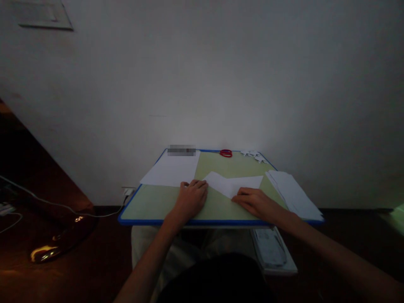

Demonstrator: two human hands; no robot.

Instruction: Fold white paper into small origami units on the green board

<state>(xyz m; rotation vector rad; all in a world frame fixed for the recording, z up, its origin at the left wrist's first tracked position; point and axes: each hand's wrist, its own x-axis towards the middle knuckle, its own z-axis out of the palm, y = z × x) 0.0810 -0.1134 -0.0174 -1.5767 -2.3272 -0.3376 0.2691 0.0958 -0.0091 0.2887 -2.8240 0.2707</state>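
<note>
A white sheet of paper (232,184), creased or folded, lies on the pale green tabletop between my hands. My left hand (193,195) is closed, its bent fingers gripping the paper's left end. At the sheet's lower edge, my right hand (254,202) pinches the paper between thumb and fingers. Both hands rest low, close to the table surface. The fingertips partly cover the paper's corners. Another flat white sheet (173,168) lies just beyond my left hand.
The small table has a blue rim (145,221) and stands against a wall. Red-handled scissors (226,153) and white paper cutouts (254,155) lie along its far side. A paper stack (295,193) covers the right edge. A white cable (63,206) hangs at left.
</note>
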